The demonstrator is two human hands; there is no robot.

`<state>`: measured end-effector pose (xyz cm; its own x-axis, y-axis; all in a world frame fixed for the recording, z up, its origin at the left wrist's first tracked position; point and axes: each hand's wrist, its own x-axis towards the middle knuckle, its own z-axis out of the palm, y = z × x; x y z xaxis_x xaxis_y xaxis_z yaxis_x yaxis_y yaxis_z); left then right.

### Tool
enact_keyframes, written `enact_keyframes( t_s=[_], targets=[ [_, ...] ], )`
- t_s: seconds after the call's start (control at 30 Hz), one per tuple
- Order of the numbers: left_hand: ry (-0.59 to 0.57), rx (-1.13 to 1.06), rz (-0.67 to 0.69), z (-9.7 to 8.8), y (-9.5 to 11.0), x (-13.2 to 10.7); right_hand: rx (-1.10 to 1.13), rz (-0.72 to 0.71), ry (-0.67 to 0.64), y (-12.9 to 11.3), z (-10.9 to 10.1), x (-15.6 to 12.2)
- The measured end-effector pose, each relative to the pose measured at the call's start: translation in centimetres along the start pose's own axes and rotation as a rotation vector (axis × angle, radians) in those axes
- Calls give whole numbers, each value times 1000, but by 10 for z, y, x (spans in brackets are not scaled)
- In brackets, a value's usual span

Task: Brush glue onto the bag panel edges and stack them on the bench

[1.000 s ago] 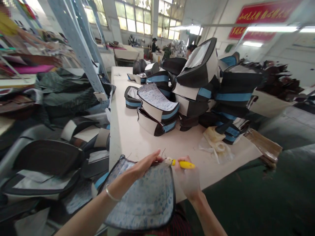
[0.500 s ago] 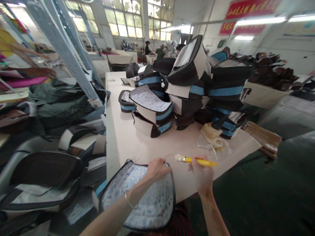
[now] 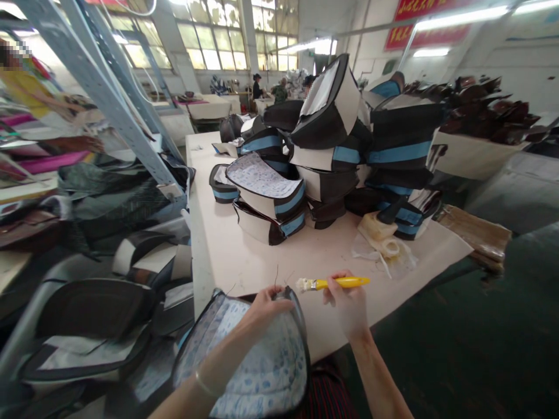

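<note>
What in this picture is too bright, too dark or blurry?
Head view: the windows and the tube light glare almost white; head view: the floor at lower right is very dark; head view: the right hand looks slightly smeared, the yellow brush it holds clearer.

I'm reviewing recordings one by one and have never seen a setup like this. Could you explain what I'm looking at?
There is no machine here: a person works with two bare hands. The only camera is worn on the person's head and looks forward and down, so the arms enter from the bottom of the picture.

The left hand grips the top edge of a panel with a blue pattern and dark edging. The right hand holds a yellow-handled brush, its bristles pointing toward the panel's upper right corner.

On the pale table stand stacked pieces in black, off-white and blue. To their right front sits a yellowish container; its contents are hard to make out.
</note>
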<state>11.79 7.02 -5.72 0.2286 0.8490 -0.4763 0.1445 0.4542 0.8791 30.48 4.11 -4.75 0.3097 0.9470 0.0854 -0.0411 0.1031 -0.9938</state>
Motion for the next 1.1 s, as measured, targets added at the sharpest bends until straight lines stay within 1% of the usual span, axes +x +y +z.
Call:
enact_keyframes(
  t_s=[0.07,0.2,0.3,0.37,0.47,0.53,0.63,0.7,0.77,0.83,0.9,1.0,1.1],
  targets=[
    [-11,-121,7,-7,2,-11,19,9,-68,-3,9,-3],
    [-69,-232,47,-14,1,-30,33,21,-183,-1,25,-3],
    [-73,-296,53,-16,-1,-41,12,12,-197,0,29,3],
    [-69,-301,63,-19,0,-46,-14,-2,-203,-3,29,7],
    [-78,-285,107,-25,5,-52,-88,-75,-166,-12,28,8],
    [-92,-258,140,-28,7,-54,-90,-109,-159,-18,29,6],
    [-123,-238,171,-30,7,-55,-83,-102,-238,-22,32,3],
    [-128,-254,177,-29,5,-54,-150,-128,-216,-24,33,1],
    [-110,-251,181,-28,2,-53,-164,-146,-183,-26,34,-1],
    [-92,-223,189,-28,0,-51,-131,-128,-247,-28,34,-5],
    [-97,-212,185,-27,-3,-49,-151,-133,-299,-29,34,-8],
    [-104,-228,167,-25,-3,-47,-235,-185,-235,-30,34,-12],
    [-91,-272,152,-26,1,-47,-298,-238,-245,-33,34,-10]
  ],
)
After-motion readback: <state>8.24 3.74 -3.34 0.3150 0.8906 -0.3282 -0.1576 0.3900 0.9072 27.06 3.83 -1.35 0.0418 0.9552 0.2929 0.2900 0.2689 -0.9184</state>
